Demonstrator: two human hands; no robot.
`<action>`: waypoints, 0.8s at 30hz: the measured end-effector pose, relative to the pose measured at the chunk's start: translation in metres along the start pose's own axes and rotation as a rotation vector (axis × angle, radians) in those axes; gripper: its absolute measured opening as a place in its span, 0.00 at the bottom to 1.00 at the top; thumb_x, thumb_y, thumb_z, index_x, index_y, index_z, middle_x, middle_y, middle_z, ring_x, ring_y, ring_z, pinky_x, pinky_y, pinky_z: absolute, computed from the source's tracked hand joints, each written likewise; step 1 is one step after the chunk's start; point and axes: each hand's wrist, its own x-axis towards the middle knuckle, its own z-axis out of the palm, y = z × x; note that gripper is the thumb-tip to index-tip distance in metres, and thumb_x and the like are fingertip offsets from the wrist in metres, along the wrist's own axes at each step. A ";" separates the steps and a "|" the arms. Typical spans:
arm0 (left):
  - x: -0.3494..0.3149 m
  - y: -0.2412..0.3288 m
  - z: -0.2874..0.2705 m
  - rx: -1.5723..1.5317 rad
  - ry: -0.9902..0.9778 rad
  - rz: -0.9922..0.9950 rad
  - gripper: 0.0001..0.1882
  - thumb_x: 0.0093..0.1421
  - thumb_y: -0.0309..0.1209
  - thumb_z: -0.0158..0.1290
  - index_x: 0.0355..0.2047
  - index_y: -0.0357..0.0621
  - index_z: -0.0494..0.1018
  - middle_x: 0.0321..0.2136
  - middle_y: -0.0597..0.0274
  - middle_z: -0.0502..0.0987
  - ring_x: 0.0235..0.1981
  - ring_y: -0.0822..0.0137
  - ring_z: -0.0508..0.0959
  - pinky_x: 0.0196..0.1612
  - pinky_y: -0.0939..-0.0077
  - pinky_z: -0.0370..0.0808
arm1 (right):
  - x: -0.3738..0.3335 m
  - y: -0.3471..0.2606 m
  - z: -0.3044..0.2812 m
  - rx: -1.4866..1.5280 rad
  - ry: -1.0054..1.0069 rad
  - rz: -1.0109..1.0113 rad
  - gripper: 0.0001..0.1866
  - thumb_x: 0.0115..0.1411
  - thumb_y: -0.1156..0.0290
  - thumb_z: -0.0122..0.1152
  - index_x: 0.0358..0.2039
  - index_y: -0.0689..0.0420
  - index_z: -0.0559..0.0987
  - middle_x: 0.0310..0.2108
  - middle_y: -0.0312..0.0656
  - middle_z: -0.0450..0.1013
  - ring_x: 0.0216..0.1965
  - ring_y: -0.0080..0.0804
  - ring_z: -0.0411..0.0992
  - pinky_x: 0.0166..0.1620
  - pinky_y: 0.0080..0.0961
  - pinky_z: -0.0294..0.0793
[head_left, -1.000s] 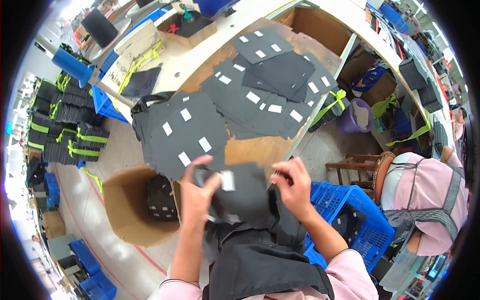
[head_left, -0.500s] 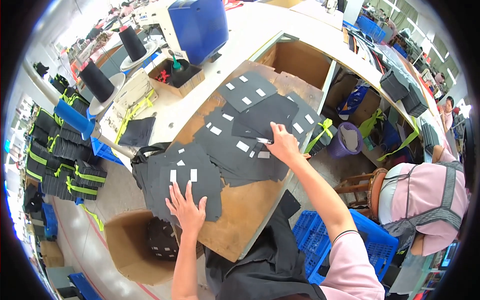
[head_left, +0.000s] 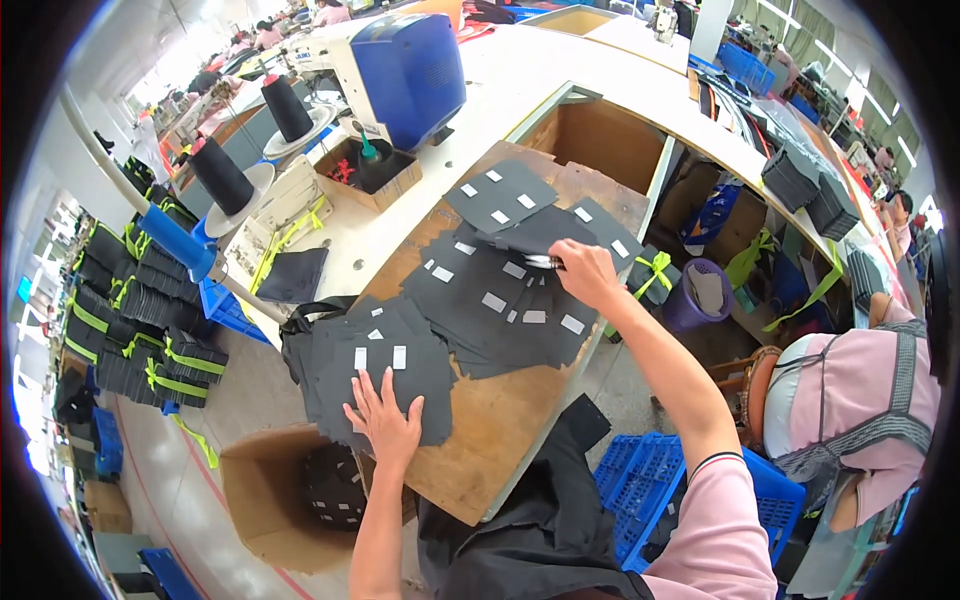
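Observation:
My left hand (head_left: 388, 425) lies with fingers spread on a pile of black fabric pieces (head_left: 425, 368) at the near left of the brown board. Two white labels sit just past its fingertips. Over the larger spread of black pieces (head_left: 465, 318), my right hand (head_left: 588, 270) is closed on the edge of one black fabric piece (head_left: 515, 242), which is tilted up and seen nearly edge-on. A slim pale-and-dark item (head_left: 543, 262) shows at the right fingertips; its kind I cannot make out. Other black pieces with white labels (head_left: 500, 193) lie at the board's far end.
The worn brown board (head_left: 490, 440) rests beside a white sewing table (head_left: 500, 85) with a blue-and-white machine (head_left: 410, 80) and black thread cones (head_left: 222, 175). A cardboard box (head_left: 255, 500) stands lower left, blue crates (head_left: 640, 480) lower right. Another person (head_left: 860, 400) sits at right.
The black piece in my right hand has gone from lying nearly flat to tilted up edge-on, uncovering labels beneath. My left hand stays flat on its pile. The whole view has shifted slightly.

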 end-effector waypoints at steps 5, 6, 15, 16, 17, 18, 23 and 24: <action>-0.003 0.025 -0.019 -0.131 0.142 -0.005 0.38 0.53 0.40 0.56 0.61 0.48 0.53 0.65 0.49 0.43 0.65 0.50 0.44 0.62 0.43 0.39 | 0.003 -0.043 -0.063 0.401 0.213 0.207 0.06 0.49 0.73 0.58 0.29 0.59 0.74 0.25 0.42 0.74 0.23 0.33 0.72 0.27 0.31 0.69; -0.003 0.031 -0.021 -0.204 0.189 0.032 0.38 0.52 0.38 0.57 0.61 0.46 0.54 0.64 0.47 0.43 0.65 0.49 0.44 0.62 0.45 0.41 | -0.001 -0.047 -0.070 0.628 0.195 0.378 0.07 0.50 0.73 0.59 0.29 0.61 0.74 0.23 0.40 0.73 0.21 0.26 0.71 0.25 0.26 0.67; 0.007 0.071 -0.016 -0.649 0.084 0.168 0.30 0.56 0.33 0.53 0.58 0.41 0.58 0.61 0.47 0.53 0.61 0.50 0.55 0.61 0.58 0.51 | -0.138 -0.037 0.050 1.218 0.322 0.849 0.12 0.54 0.79 0.58 0.41 0.62 0.73 0.29 0.33 0.72 0.27 0.15 0.65 0.30 0.14 0.65; 0.012 0.074 -0.015 -0.608 0.005 0.154 0.28 0.57 0.33 0.53 0.57 0.40 0.60 0.60 0.49 0.56 0.60 0.52 0.57 0.60 0.59 0.52 | -0.147 -0.040 0.056 1.180 0.290 0.915 0.14 0.54 0.78 0.58 0.42 0.63 0.73 0.29 0.33 0.72 0.30 0.14 0.65 0.33 0.15 0.65; 0.016 0.082 -0.013 -0.533 0.066 0.152 0.26 0.56 0.34 0.53 0.53 0.39 0.64 0.56 0.52 0.63 0.56 0.54 0.63 0.58 0.61 0.58 | -0.153 -0.035 0.060 1.118 0.280 0.907 0.12 0.53 0.77 0.59 0.40 0.63 0.74 0.30 0.33 0.72 0.29 0.15 0.66 0.33 0.15 0.66; 0.024 0.084 -0.009 -0.526 0.064 0.146 0.26 0.56 0.34 0.53 0.53 0.39 0.64 0.56 0.52 0.63 0.56 0.54 0.63 0.58 0.61 0.58 | -0.154 -0.035 0.061 1.063 0.266 0.893 0.11 0.53 0.77 0.59 0.38 0.63 0.74 0.30 0.34 0.72 0.29 0.17 0.66 0.33 0.16 0.66; 0.060 0.097 0.012 -0.591 -0.027 0.127 0.24 0.52 0.32 0.55 0.49 0.37 0.67 0.50 0.53 0.68 0.51 0.53 0.67 0.54 0.65 0.64 | -0.140 -0.046 0.044 0.548 0.383 0.661 0.06 0.52 0.78 0.59 0.32 0.62 0.74 0.32 0.39 0.71 0.25 0.20 0.67 0.29 0.17 0.66; 0.064 0.099 0.016 -0.584 -0.029 0.121 0.24 0.52 0.31 0.55 0.50 0.37 0.67 0.50 0.53 0.68 0.51 0.53 0.67 0.54 0.65 0.64 | -0.138 -0.051 0.035 0.421 0.381 0.601 0.05 0.51 0.79 0.58 0.30 0.62 0.74 0.32 0.41 0.70 0.24 0.21 0.67 0.28 0.18 0.66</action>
